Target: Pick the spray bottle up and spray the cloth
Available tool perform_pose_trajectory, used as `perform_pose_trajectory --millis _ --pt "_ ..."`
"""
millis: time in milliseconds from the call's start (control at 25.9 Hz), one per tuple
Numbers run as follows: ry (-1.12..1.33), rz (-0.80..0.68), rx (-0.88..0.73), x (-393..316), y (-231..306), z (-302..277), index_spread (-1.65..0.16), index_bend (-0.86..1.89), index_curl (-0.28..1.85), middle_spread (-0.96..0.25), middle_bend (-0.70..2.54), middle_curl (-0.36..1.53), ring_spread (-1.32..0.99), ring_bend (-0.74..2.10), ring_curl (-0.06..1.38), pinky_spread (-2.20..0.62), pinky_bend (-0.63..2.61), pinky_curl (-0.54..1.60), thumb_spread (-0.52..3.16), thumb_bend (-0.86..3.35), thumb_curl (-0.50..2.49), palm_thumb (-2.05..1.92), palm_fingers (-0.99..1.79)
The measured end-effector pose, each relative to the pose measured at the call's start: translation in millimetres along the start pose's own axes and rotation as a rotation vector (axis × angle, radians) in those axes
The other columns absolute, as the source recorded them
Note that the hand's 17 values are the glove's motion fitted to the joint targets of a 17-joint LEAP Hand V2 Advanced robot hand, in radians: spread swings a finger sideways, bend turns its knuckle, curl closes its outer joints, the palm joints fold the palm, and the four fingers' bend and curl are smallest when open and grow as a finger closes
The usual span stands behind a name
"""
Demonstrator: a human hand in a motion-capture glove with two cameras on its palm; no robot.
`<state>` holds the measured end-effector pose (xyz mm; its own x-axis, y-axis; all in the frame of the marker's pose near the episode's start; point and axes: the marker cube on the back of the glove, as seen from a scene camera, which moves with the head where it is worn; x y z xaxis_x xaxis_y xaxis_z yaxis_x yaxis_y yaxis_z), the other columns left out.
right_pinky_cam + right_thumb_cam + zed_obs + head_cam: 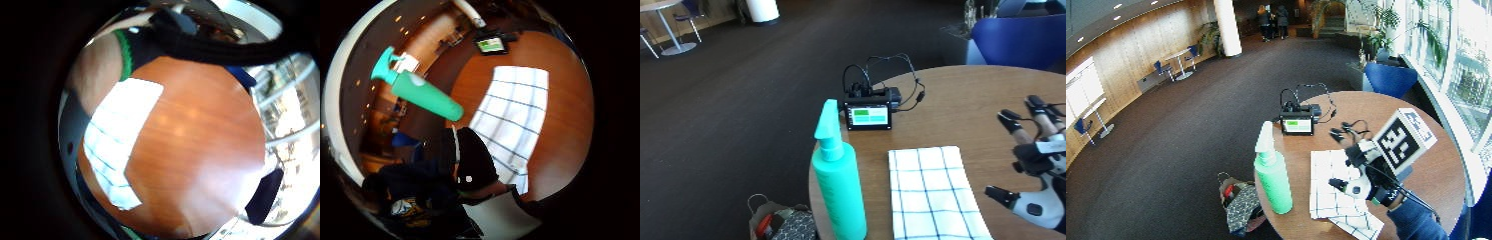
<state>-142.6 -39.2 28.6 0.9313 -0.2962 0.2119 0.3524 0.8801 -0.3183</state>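
A tall green spray bottle (838, 195) stands upright at the left edge of the round wooden table (959, 100). Just right of it lies a white cloth (933, 195) with blue checks, spread flat. My gloved right hand (1038, 157) hovers to the right of the cloth with its fingers spread, and it holds nothing. In the wide outside view the hand (1357, 165) is above the cloth (1329, 197), well apart from the bottle (1274, 182). The thumb side palm view shows the bottle (420, 92) beside the cloth (515, 115). The cloth (122, 140) also shows in the little finger side palm view.
A small black device (868, 112) with a green screen and looped cables sits on the table behind the cloth. A bag (780, 222) lies on the floor below the table's edge by the bottle. A blue chair (1023, 32) stands behind the table.
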Motion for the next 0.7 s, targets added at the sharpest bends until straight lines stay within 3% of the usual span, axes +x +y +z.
perform_pose_trajectory --millis 193,425,695 --pt "0.295 0.257 0.086 96.2 56.4 -1.0 -0.42 0.20 0.37 -0.01 0.13 0.20 0.08 0.12 0.28 0.31 0.59 0.41 1.10 -0.05 0.34 0.30 0.04" --pt "0.396 0.568 0.151 193.8 130.3 7.2 -0.43 0.26 0.36 0.01 0.19 0.21 0.09 0.20 0.25 0.33 0.49 0.35 1.07 -0.02 0.33 0.31 0.20" --pt "0.375 0.638 0.306 209.5 109.4 -17.0 -0.41 0.26 0.36 -0.01 0.20 0.24 0.06 0.28 0.27 0.33 0.37 0.31 1.15 0.06 0.37 0.51 0.40"
